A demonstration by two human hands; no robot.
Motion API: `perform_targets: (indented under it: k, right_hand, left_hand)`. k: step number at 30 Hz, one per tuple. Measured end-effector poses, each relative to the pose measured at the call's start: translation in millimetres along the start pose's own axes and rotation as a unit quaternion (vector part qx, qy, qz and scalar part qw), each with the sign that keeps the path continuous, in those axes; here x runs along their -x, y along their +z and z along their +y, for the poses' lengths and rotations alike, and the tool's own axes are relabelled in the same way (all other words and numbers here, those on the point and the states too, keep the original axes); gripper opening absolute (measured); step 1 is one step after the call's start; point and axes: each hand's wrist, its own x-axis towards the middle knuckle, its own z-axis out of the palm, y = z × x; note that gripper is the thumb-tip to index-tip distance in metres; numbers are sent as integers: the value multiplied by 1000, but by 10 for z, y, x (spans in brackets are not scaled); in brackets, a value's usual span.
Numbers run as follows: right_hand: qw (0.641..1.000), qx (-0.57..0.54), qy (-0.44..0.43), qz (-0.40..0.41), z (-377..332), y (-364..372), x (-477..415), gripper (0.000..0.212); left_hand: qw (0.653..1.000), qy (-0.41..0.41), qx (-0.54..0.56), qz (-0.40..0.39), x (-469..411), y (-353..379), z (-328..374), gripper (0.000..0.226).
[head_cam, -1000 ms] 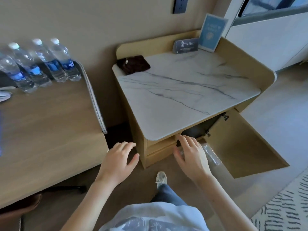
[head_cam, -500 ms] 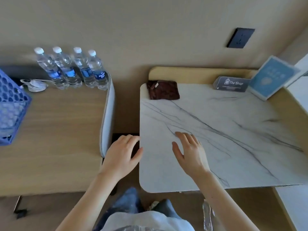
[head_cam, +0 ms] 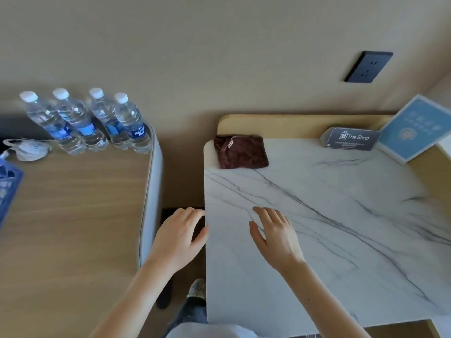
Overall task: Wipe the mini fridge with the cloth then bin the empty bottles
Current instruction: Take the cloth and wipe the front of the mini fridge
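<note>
A folded dark brown cloth (head_cam: 241, 152) lies at the back left corner of the white marble cabinet top (head_cam: 341, 228). My right hand (head_cam: 274, 236) hovers over the marble's front left part, fingers spread and empty. My left hand (head_cam: 179, 236) is held over the gap beside the cabinet's left edge, fingers relaxed, holding nothing. Several clear water bottles (head_cam: 83, 120) with blue labels and white caps stand at the back of the wooden desk (head_cam: 68, 228) on the left. The fridge and the cabinet door are out of view.
A blue mesh basket (head_cam: 7, 189) sits at the desk's left edge, with a white mask (head_cam: 29, 148) behind it. A grey "The Shop" sign (head_cam: 351, 139) and a blue card (head_cam: 417, 129) stand at the cabinet's back right. A wall socket (head_cam: 368, 67) is above.
The view rose from the open cabinet door and a bottle near my right hand up to the cabinet top. Both hands now hover higher, the right over the marble.
</note>
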Motion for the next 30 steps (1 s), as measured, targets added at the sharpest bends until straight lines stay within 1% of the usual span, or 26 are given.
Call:
perform_targets:
  k: [2, 4, 10, 13, 16, 19, 21, 25, 27, 30]
  right_hand:
    - [1000, 4, -2, 3, 63, -11, -184, 30]
    - [1000, 8, -7, 10, 128, -17, -397, 31]
    - [999, 24, -23, 36, 296, 5, -1121, 31]
    - [998, 23, -17, 50, 372, 64, -1457, 32]
    - [999, 25, -3, 46, 493, 180, -1719, 33]
    - [999, 24, 29, 19, 652, 349, -1925, 37]
    - [997, 23, 65, -17, 759, 477, -2070, 42]
    - [980, 63, 153, -115, 946, 704, -2306, 54]
    - [971, 66, 180, -144, 1006, 789, -2367, 58]
    - [963, 70, 201, -167, 1040, 874, -2428, 62]
  left_hand:
    - [1000, 12, -9, -2, -222, -15, -38, 37]
    - [1000, 27, -15, -2, -453, -30, -71, 33]
    - [998, 63, -10, 13, -1137, -93, -135, 48]
    - [997, 70, 2, 29, -1438, -56, -191, 50]
    - [997, 75, 10, 25, -1720, 28, -281, 52]
    - [997, 75, 14, 17, -1949, 157, -403, 50]
    - [997, 72, 16, 11, -2061, 241, -483, 51]
    - [998, 61, 21, -3, -2170, 365, -594, 52]
    - [998, 55, 25, -10, -2188, 415, -645, 51]
    - [998, 46, 23, -20, -2196, 472, -724, 51]
